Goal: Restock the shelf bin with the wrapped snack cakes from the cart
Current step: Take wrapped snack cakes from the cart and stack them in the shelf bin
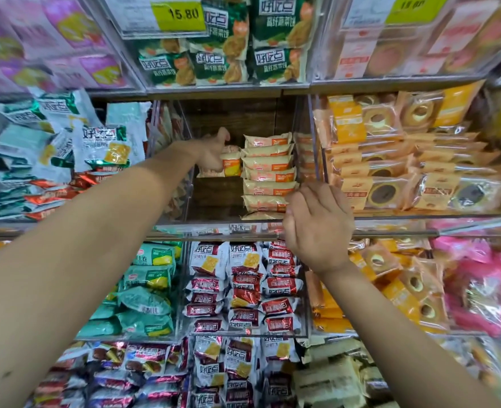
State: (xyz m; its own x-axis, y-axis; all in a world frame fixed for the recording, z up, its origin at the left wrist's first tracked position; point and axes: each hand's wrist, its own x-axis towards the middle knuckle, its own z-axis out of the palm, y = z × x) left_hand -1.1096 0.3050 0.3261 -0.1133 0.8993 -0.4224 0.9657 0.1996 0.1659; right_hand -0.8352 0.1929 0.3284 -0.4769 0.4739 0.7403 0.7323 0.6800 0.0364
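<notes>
Placement is the step in hand, as we judge it: our left hand (213,151) reaches deep into the clear shelf bin (317,160) and grips a wrapped snack cake (231,164), fingers closed round its left end, the thumb raised above. The cake sits low at the back of the bin's left half, on top of another pale wrapper whose edge shows just under it. Against the bin's right wall a tidy stack of cakes (268,175) runs from the back toward the front lip. Our right hand (317,225) hovers at the front right corner of the bin, fingers loosely curled and holding nothing, its fingertips near the frontmost cakes; we cannot tell whether they touch.

The next move, we think, calls for letting the cake go flat and square beside the stack, then pulling the left arm out without dragging wrappers along. The left half has plenty of room yet, so much restocking remains. The cart is out of view.

Around the bin, green packets (222,63) fill the shelf above, ring cakes (390,160) the compartment to the right, red-and-white packets (243,284) the one below. A yellow price tag (178,16) hangs overhead.
</notes>
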